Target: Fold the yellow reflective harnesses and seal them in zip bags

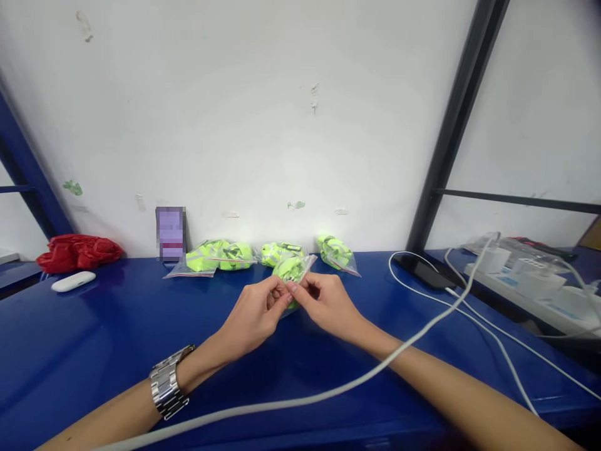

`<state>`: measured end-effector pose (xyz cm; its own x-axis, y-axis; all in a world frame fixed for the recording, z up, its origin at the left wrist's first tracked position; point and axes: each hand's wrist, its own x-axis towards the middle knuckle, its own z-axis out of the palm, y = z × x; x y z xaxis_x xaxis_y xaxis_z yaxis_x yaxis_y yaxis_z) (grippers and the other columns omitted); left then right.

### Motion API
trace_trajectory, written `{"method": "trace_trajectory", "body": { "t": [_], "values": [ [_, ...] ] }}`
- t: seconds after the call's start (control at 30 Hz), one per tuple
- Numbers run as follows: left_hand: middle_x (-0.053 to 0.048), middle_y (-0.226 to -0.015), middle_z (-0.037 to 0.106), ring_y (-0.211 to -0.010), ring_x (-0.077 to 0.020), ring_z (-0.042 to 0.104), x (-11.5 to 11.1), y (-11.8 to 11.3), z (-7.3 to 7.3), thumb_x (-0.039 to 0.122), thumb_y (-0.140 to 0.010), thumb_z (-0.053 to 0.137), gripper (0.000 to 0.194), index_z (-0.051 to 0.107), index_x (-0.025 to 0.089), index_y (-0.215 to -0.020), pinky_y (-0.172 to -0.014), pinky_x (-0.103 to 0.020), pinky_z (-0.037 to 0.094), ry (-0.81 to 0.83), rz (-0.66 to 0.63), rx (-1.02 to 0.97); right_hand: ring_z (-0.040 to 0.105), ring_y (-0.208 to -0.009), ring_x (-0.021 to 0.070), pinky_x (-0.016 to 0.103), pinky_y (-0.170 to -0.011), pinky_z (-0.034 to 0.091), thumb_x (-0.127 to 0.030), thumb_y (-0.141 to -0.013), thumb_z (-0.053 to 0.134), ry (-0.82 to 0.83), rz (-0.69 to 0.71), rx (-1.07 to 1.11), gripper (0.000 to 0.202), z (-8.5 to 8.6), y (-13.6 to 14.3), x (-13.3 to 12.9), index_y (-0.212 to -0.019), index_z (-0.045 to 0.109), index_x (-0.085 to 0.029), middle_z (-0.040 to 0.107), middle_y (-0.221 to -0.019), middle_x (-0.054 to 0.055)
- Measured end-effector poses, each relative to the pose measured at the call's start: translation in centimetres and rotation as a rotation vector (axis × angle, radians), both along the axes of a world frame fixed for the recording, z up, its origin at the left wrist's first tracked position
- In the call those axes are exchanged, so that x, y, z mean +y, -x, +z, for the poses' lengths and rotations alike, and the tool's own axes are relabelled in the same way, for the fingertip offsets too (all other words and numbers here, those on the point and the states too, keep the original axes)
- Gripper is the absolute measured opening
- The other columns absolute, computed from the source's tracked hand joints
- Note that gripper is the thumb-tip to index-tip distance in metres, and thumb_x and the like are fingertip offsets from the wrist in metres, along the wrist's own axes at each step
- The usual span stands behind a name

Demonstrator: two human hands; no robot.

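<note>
Between my two hands is a clear zip-seal bag point(292, 268) with folded neon-yellow reflective material inside. My left hand point(256, 310) pinches the bag's near edge with thumb and forefinger. Right beside it, my right hand point(331, 304) pinches the same edge, its thumb nearly touching the left fingers. The fingers hide part of the bag's lower side. Similar bags of yellow material lie behind along the wall: a pair of bags point(220, 255) to the left, one bag point(280, 252) just behind my hands, and another bag point(335, 252) to the right.
A phone point(170, 233) leans on the wall at left, near a red plastic bag point(79, 250) and a white oval case point(74, 282). At right lie a black phone point(422, 272) and a power strip point(526, 288) with chargers. A white cable point(338, 389) crosses before my forearms.
</note>
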<state>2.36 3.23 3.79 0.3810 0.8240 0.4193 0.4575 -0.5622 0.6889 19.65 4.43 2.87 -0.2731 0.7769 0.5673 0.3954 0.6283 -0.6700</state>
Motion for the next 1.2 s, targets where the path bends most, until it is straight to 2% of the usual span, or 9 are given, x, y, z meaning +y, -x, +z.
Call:
{"method": "trace_trajectory", "body": {
  "t": [0.17,0.3,0.37,0.5,0.63,0.77,0.83,1.0,1.2],
  "values": [
    [0.007,-0.042,0.047,-0.034,-0.0089,0.045,0.6,0.4,-0.2,0.046,-0.089,0.051,0.032,0.048,0.018,-0.073,-0.038,-0.019,0.039,0.209,-0.13,-0.123,0.05,-0.053,0.0104,0.023,-0.053,0.037,-0.042,-0.096,0.042,0.059,0.202,0.014,0.036,0.0,-0.2,-0.2,-0.071,0.05,-0.018,0.053,-0.059,-0.002],
    [0.006,-0.042,0.048,-0.034,-0.0095,0.046,0.6,0.7,0.1,0.049,-0.09,0.048,0.035,0.047,0.019,-0.072,-0.039,-0.02,0.04,0.252,-0.172,-0.143,0.05,-0.054,0.0098,0.022,-0.053,0.039,-0.042,-0.095,0.043,0.099,0.288,0.029,0.037,-0.2,-0.6,0.3,-0.068,0.051,-0.018,0.054,-0.062,-0.001],
    [0.006,-0.044,0.05,-0.035,-0.0098,0.048,0.4,0.6,0.2,0.046,-0.092,0.044,0.033,0.047,0.019,-0.074,-0.04,-0.02,0.04,0.19,-0.139,-0.079,0.05,-0.052,0.0095,0.022,-0.052,0.04,-0.041,-0.094,0.045,0.133,0.311,0.044,0.036,-0.2,-0.8,0.6,-0.068,0.052,-0.018,0.055,-0.062,-0.001],
    [0.007,-0.047,0.048,-0.038,-0.0085,0.046,0.3,-0.1,-0.4,0.034,-0.093,0.042,0.025,0.047,0.019,-0.075,-0.042,-0.019,0.035,-0.119,-0.009,0.112,0.051,-0.045,0.0094,0.021,-0.045,0.039,-0.032,-0.087,0.05,0.203,0.284,0.06,0.029,0.1,-0.6,1.2,-0.062,0.052,-0.018,0.056,-0.053,-0.002],
    [0.006,-0.051,0.048,-0.042,-0.009,0.045,0.9,0.0,-1.1,0.026,-0.092,0.041,0.019,0.045,0.02,-0.074,-0.046,-0.022,0.034,-0.336,0.079,0.144,0.053,-0.042,0.0095,0.02,-0.044,0.04,-0.021,-0.079,0.048,0.225,0.253,0.079,0.024,0.4,-0.8,1.6,-0.056,0.053,-0.018,0.057,-0.049,-0.001],
    [0.006,-0.055,0.045,-0.045,-0.0105,0.044,2.2,1.7,-0.1,0.026,-0.09,0.043,0.017,0.04,0.021,-0.073,-0.048,-0.024,0.033,-0.496,0.377,0.103,0.054,-0.04,0.0097,0.019,-0.04,0.038,-0.021,-0.076,0.05,0.243,0.108,0.105,0.026,0.5,-2.0,2.3,-0.05,0.05,-0.018,0.059,-0.049,0.0],
    [0.004,-0.059,0.046,-0.05,-0.0125,0.047,2.5,2.4,0.4,0.027,-0.091,0.04,0.018,0.038,0.022,-0.074,-0.052,-0.026,0.036,-0.536,0.4,0.159,0.055,-0.042,0.0103,0.02,-0.043,0.04,-0.024,-0.078,0.051,0.222,0.117,0.12,0.028,0.5,-2.5,2.6,-0.05,0.05,-0.018,0.06,-0.051,0.0],
    [-0.002,-0.075,0.059,-0.061,-0.0181,0.058,2.0,2.1,0.5,0.03,-0.096,0.031,0.014,0.036,0.022,-0.085,-0.056,-0.03,0.041,-0.467,0.382,0.138,0.063,-0.061,0.0153,0.03,-0.067,0.051,-0.045,-0.091,0.04,0.288,0.328,0.262,0.047,-0.5,-3.1,3.8,-0.057,0.056,-0.016,0.064,-0.062,0.005],
    [-0.005,-0.095,0.064,-0.07,-0.0165,0.062,2.8,2.4,0.2,0.04,-0.095,0.038,0.021,0.037,0.022,-0.084,-0.062,-0.033,0.052,-0.15,0.35,-0.327,0.063,-0.078,0.016,0.031,-0.07,0.054,-0.054,-0.087,0.052,0.43,0.116,0.274,0.035,-2.2,-3.7,5.4,-0.088,0.056,-0.019,0.064,-0.089,0.005]
  ]
}}
